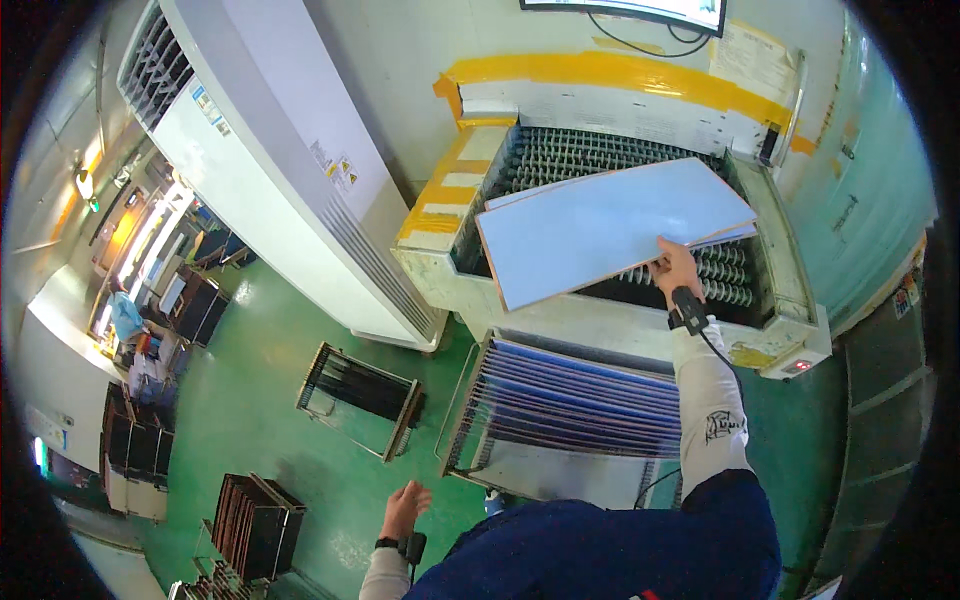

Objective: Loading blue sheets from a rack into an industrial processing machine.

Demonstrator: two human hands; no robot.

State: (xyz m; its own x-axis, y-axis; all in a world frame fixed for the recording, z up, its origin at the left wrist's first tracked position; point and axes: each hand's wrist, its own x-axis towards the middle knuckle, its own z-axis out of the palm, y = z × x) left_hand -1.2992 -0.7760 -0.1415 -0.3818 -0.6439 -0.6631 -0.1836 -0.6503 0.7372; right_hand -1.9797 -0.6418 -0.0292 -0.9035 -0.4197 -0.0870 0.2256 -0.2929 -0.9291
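Observation:
A large light-blue rectangular panel (610, 230) with a thin copper-coloured edge lies at a slant over the roller conveyor (725, 285). Parts of another panel or panels show from under its far left and right edges. My right hand (677, 272) grips the panel's near edge, thumb on top, its other fingers mostly hidden beneath. Low in the view, my left hand (405, 508) hangs away from the panel, holding nothing, with its fingers loosely bent. Between me and the conveyor stands a wheeled rack (575, 400) with several blue panels in a row.
A tall white air-conditioner cabinet (270, 170) stands left of the conveyor. A smaller rack (365, 385) with dark panels sits on the green floor, and another loaded rack (255, 525) is at lower left. A screen (640, 8) hangs above. A cable runs from my right wrist.

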